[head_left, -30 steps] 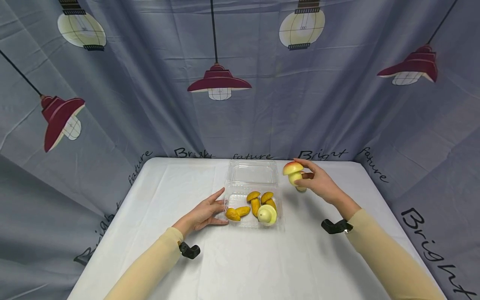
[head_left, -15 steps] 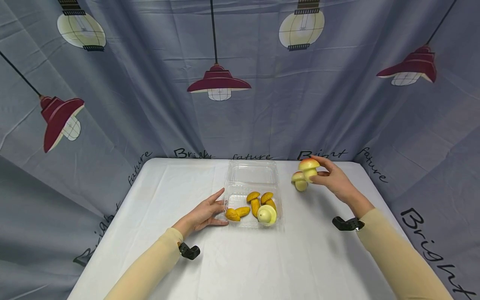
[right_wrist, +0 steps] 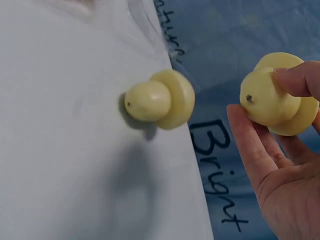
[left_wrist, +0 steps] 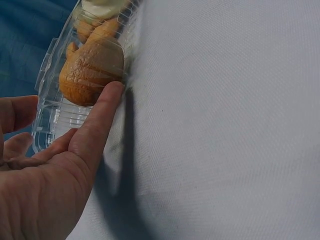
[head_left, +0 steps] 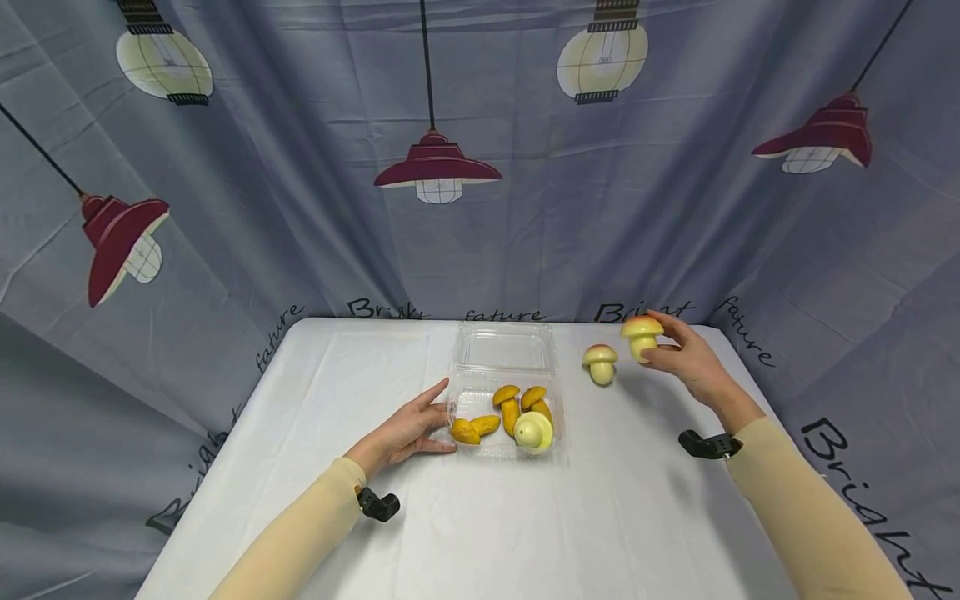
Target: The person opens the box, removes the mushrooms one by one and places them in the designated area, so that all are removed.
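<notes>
My right hand (head_left: 686,362) holds a toy mushroom (head_left: 642,335) with a red-yellow cap and pale stem, raised above the table near its back right. The right wrist view shows thumb and fingers around this mushroom (right_wrist: 272,97). Just left of it, a second red-capped mushroom (head_left: 601,364) lies on the table. My left hand (head_left: 408,429) touches the left side of a clear plastic box (head_left: 480,385), fingers spread. Inside are several mushrooms: a brown-yellow one (head_left: 475,428) at left, two more brown-yellow ones beside each other, and a pale one (head_left: 533,432) with its stem end up.
The box's clear lid (head_left: 504,346) is folded back toward the table's far edge. A white cloth covers the table (head_left: 480,533). A grey-blue curtain (head_left: 300,167) printed with lamps hangs behind and at both sides.
My right hand has moved right with its mushroom, away from the box. The second red-capped mushroom, mostly hidden behind it before, now shows whole. My left hand and the box stay put.
</notes>
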Motion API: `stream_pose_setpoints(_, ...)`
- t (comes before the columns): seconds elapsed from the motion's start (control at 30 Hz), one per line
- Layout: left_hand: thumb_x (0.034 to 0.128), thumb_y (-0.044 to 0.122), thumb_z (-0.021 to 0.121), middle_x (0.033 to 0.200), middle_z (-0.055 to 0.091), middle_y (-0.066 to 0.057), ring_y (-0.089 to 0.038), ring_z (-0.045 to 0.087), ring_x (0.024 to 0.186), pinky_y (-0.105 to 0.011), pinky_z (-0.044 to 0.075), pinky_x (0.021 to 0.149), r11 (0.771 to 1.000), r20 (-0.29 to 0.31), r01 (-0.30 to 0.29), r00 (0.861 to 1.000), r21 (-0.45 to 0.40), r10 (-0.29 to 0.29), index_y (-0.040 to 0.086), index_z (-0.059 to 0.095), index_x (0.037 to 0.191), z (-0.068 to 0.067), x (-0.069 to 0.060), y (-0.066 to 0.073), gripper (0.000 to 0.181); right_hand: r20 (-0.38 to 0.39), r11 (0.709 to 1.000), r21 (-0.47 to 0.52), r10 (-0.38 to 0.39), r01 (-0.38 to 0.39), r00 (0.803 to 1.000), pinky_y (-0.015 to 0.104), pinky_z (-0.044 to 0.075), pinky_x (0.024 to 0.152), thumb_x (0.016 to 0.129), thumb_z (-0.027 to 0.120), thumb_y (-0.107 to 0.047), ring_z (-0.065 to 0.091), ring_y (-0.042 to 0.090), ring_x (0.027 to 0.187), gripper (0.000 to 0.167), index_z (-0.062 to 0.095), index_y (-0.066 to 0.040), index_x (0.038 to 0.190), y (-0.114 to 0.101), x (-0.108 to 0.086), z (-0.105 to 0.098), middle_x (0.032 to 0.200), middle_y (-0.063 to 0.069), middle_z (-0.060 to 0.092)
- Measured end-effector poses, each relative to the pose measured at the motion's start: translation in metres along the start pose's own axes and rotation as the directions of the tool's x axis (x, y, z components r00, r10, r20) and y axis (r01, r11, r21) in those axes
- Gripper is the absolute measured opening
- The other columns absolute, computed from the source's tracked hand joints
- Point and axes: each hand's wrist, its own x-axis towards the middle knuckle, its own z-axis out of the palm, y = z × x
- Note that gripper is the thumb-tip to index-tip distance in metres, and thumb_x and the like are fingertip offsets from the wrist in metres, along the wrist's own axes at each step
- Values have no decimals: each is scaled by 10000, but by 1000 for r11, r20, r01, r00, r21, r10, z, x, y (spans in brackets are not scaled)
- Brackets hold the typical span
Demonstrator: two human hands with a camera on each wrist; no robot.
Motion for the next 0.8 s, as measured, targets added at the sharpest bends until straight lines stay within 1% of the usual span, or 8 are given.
stream_pose_setpoints(0.3, 1036, -4, 500, 1665, 101, -273, -453, 424, 1385, -539, 575, 921, 1000, -11, 11, 1000, -7, -11, 324, 141, 1660, 0, -1, 1, 791, -46, 999, -24, 38, -39, 998, 263, 600, 855, 946, 728, -76, 572, 102, 1046, 882, 183, -68, 1639, 16, 4, -11, 1569, 255, 280)
stream_pose_setpoints(0.5, 1037, -11, 493, 1664, 104, -276, -451, 428, 1381, -538, 576, 917, 1000, -16, 13, 1000, -4, -13, 323, 139, 1660, 1, -1, 1, 790, -47, 997, -30, 66, -67, 997, 250, 596, 854, 952, 724, -76, 560, 96, 1052, 894, 156, -62, 1643, 29, 6, -15, 1567, 274, 264)
stream_pose_setpoints(0.67, 1041, -9, 482, 1669, 98, -267, -457, 409, 1396, -538, 573, 924, 1000, -16, 15, 1000, -7, -15, 323, 135, 1661, 2, -1, 2, 783, -74, 991, -34, 126, -129, 989, 255, 597, 852, 935, 733, -54, 539, 204, 1110, 914, 156, -68, 1644, 39, 8, -17, 1578, 266, 269)
stream_pose_setpoints(0.73, 1041, -12, 477, 1668, 89, -273, -464, 400, 1400, -538, 572, 925, 1000, -13, 12, 1000, -6, -13, 317, 129, 1662, 2, -1, 1, 784, -82, 989, -37, 140, -143, 987, 251, 597, 849, 933, 731, -54, 525, 252, 1141, 915, 155, -67, 1644, 42, 9, -17, 1588, 269, 261)
stream_pose_setpoints(0.8, 1040, -17, 476, 1667, 85, -275, -467, 399, 1399, -539, 571, 926, 1000, -12, 13, 1000, -8, -13, 320, 133, 1661, 2, -1, 1, 786, -88, 988, -41, 147, -151, 985, 247, 596, 847, 933, 726, -52, 520, 269, 1151, 913, 154, -67, 1644, 45, 10, -17, 1591, 271, 257)
